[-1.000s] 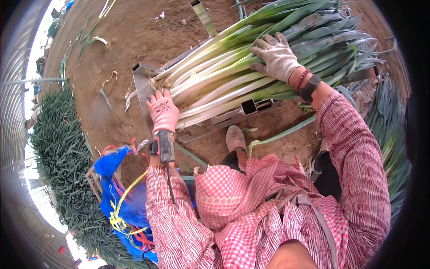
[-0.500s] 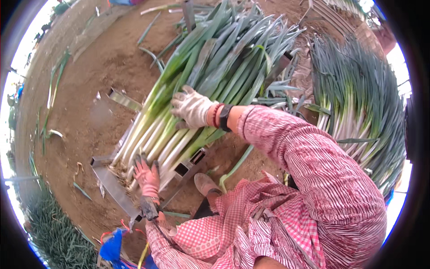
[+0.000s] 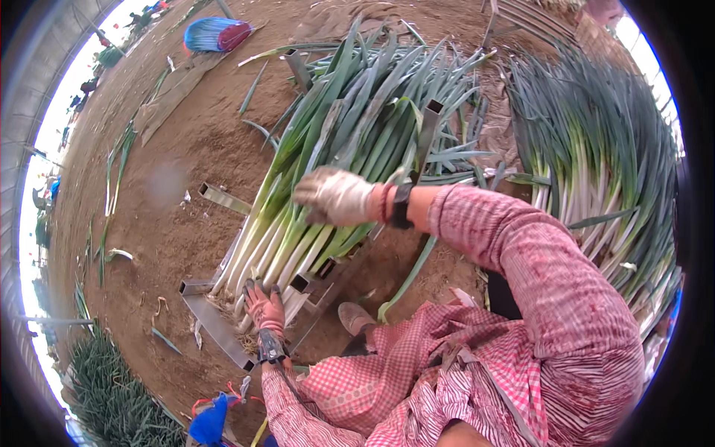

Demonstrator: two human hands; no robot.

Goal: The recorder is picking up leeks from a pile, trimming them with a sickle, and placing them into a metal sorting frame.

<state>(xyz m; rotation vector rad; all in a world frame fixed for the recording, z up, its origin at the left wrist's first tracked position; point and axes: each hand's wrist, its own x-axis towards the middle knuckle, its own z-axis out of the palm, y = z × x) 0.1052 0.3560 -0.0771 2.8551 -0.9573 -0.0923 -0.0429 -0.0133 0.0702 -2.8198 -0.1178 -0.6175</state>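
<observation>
A thick bundle of long green onions (image 3: 283,231) lies slantwise in a metal frame (image 3: 216,328), root ends toward me and green leaves pointing away. My left hand (image 3: 264,307), in a pink glove with dark fingertips, rests spread on the white stalks near the roots. Over the middle of the bundle is my right hand (image 3: 337,197), in a dirty white glove. It is slightly blurred, with its fingers stretched out flat and nothing visible in them; whether it touches the leaves I cannot tell.
Metal posts (image 3: 426,138) rise beside the bundle. A large heap of green onions (image 3: 588,156) lies at the right, with more onions (image 3: 119,387) at the lower left. A blue-wrapped bundle (image 3: 216,35) sits far off on the soil. Blue plastic (image 3: 210,421) lies near my left forearm.
My right hand has shifted right across the bundle and seems to have lifted off the stalks. My left hand stays by the root ends. The whole view has shifted, showing more ground ahead.
</observation>
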